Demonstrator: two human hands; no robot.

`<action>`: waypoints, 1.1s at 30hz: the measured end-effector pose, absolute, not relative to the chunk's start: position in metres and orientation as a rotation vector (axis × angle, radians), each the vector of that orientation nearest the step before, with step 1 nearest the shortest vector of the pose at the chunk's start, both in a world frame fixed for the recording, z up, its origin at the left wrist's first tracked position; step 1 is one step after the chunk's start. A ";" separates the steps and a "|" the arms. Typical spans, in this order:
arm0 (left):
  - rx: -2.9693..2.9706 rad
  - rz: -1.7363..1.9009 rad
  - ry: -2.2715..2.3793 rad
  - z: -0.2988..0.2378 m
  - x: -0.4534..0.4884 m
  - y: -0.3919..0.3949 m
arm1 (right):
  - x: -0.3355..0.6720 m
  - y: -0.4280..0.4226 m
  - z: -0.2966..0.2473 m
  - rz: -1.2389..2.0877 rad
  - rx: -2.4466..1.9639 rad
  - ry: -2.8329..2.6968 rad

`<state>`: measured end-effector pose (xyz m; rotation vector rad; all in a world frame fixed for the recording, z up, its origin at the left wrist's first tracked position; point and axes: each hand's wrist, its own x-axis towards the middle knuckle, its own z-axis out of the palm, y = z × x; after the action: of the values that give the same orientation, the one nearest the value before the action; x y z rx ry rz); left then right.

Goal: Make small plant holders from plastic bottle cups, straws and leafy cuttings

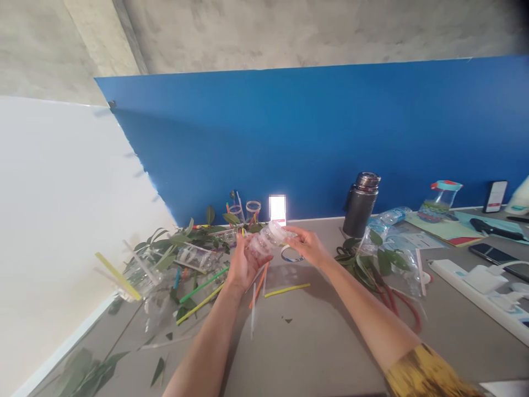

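A clear, ribbed plastic bottle piece (266, 238) is tilted between my two hands above the table. My left hand (244, 263) is wrapped round its lower left part. At its right end, the fingers of my right hand (308, 245) are closed on it; exactly what they pinch is blurred. Beneath my right hand lies a roll of tape or ring (291, 253). An orange straw (259, 286), a white straw (253, 311) and a yellow straw (287, 290) lie on the table just below my hands.
Green leaves, straws and clear plastic pieces (198, 256) crowd the left side. A lit phone (277, 208) stands behind my hands. To the right are a dark thermos (361, 205), red-handled scissors (399, 306), a glass jug (438, 203) and a power strip (483, 295). A blue panel (306, 138) rises behind.
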<state>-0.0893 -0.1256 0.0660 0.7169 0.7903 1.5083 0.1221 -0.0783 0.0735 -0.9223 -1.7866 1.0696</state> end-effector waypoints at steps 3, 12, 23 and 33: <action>0.881 1.539 0.654 0.067 -0.085 -0.129 | 0.121 -0.076 0.071 1.028 -0.978 -1.707; 0.801 1.535 0.752 0.060 -0.089 -0.122 | 0.129 -0.078 0.079 0.973 -0.963 -1.728; 0.491 1.692 0.742 0.057 -0.083 -0.117 | 0.114 -0.079 0.071 0.475 -1.123 -1.745; 0.589 1.831 0.794 0.056 -0.086 -0.118 | 0.106 -0.084 0.066 0.342 -1.072 -1.783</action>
<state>-0.0863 -0.1183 0.0557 0.5892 0.7939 1.8309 0.1064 -0.0843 0.0662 -1.0716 -1.7831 0.3421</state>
